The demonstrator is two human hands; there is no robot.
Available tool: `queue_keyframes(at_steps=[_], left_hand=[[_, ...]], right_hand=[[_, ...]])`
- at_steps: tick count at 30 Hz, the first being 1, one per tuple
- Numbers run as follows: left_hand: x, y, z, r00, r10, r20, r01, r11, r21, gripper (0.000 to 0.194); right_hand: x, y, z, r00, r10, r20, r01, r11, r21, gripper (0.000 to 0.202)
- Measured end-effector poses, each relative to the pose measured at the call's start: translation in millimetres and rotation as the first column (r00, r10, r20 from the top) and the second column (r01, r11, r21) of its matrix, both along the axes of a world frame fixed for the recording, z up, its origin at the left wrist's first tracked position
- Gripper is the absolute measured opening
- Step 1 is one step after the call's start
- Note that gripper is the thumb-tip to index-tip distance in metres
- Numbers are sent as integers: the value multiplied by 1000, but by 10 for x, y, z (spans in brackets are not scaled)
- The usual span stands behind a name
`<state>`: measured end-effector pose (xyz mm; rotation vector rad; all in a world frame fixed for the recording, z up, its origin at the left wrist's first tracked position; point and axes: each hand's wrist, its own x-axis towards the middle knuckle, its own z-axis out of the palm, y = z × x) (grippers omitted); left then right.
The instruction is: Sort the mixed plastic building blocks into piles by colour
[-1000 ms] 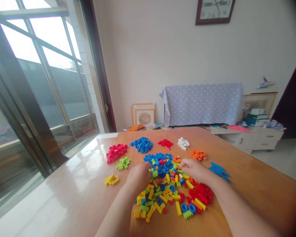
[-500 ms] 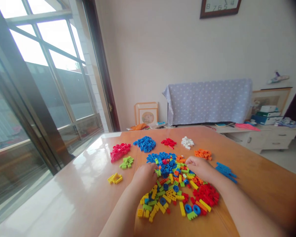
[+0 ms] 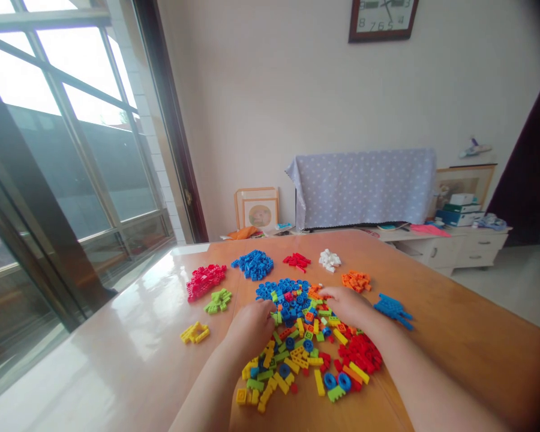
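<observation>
A mixed heap of toy building bricks (image 3: 299, 346) lies on the table in front of me. At its left edge is my left hand (image 3: 252, 323), fingers curled down beside a lime-green brick (image 3: 276, 318); whatever they grip is hidden. My right hand (image 3: 347, 305) reaches over the heap's far right side. Its fingers are close together at some orange bricks (image 3: 315, 291), and I cannot make out what is between them. Blue round pieces (image 3: 292, 295) lie between the two hands. Red bricks (image 3: 362, 354) bunch beneath my right forearm.
Sorted piles ring the heap: pink-red (image 3: 207, 282), blue (image 3: 253, 265), red (image 3: 297, 261), white (image 3: 330, 260), orange (image 3: 356, 281), lime green (image 3: 218, 301), yellow (image 3: 195, 332) and long blue pieces (image 3: 393, 310). The wooden table (image 3: 459, 360) reaches toward a white cabinet (image 3: 470, 246).
The view has swung slightly right, so everything sits further left. My right hand has moved a little left, its fingers stretching to the orange bricks. The left hand stays at the heap's left edge.
</observation>
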<state>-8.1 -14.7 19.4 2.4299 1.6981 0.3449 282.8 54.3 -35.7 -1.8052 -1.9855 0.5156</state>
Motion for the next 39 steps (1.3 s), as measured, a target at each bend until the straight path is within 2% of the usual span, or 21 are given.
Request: queue_keyframes(at_steps=[3,8,13,21,31,39], left_hand=[[-1,1,0,1000,-3,2,3,1000,-3,24],[2,-3,11,1000,-3,1,3,1000,0,20],[0,3,0,1000,-15,-8,16,1000,18,14],[6,-3,5,1000,-8,9,8,1000,14,14],[0,17,-21,999,-25,27,24,999,36,15],[16,13,-2,999,-19,35,18,1000,15,17]], right_hand=[[-26,-19,21,999,6,-33,-7,1000,-7,23],[-2,-3,-3,997,-69,-33,70,997,41,15],[-17,-8,-38,999,-35,-19,36,999,10,13],[-114,-72,78,995,-12,98,13,1000,-10,10],[-210,-83,88,980,-56,189,51,998,31,9],[-226,-70,92,986,-37,161,24,996,88,6]])
